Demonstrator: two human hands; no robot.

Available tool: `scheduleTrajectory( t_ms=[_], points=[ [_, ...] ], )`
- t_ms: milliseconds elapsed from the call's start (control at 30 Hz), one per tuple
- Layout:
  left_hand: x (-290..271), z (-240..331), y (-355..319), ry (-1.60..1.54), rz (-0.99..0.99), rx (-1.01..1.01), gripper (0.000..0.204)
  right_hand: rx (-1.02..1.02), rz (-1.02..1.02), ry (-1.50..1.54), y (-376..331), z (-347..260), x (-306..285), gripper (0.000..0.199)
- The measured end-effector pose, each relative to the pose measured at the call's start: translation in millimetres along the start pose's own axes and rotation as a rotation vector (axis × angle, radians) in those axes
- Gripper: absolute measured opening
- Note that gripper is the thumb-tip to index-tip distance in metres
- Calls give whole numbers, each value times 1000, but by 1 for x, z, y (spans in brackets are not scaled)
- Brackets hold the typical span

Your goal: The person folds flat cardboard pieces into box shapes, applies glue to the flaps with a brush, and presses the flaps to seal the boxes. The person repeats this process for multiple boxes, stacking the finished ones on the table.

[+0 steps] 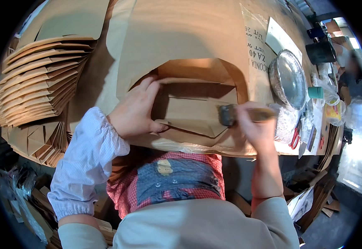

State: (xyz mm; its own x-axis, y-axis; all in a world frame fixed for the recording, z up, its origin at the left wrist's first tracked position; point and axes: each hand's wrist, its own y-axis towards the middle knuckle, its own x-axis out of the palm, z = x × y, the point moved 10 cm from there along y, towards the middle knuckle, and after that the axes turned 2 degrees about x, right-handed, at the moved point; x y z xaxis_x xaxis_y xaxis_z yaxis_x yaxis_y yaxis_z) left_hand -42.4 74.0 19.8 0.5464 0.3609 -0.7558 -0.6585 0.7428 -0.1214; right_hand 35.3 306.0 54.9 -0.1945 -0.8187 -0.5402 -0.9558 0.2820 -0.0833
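Observation:
A brown paper envelope [189, 114] with folded flaps lies on the paper-covered table [176, 37] in front of me. My left hand [135, 110] presses down on its left side, fingers spread along the upper flap. My right hand [255, 124] grips a wooden-handled brush [241, 114], whose dark bristles touch the envelope's right flap.
A fanned stack of finished brown envelopes [40, 79] lies at the left, with more folded ones [40, 143] below it. A round foil dish [288, 79] sits at the right, beside red-handled scissors [295, 137], a teal cup [315, 92], plastic bags and a dark container [321, 52].

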Motion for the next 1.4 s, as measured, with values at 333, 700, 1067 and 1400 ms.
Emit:
scheduleTrajectory(
  t_ms=[333,700,1067,1400],
  points=[
    [11,-1,-6,283,-153,72,50,-712,-527,-75,11,-89,96,19],
    [-1,-22,6,129,208,-109,9,-161,79,162,10,-34,-7,11],
    [-2,-38,39,273,203,-238,15,116,-125,487,11,-16,117,10],
    [3,-16,41,466,188,-204,5,-91,39,-551,7,-6,16,19]
  ],
)
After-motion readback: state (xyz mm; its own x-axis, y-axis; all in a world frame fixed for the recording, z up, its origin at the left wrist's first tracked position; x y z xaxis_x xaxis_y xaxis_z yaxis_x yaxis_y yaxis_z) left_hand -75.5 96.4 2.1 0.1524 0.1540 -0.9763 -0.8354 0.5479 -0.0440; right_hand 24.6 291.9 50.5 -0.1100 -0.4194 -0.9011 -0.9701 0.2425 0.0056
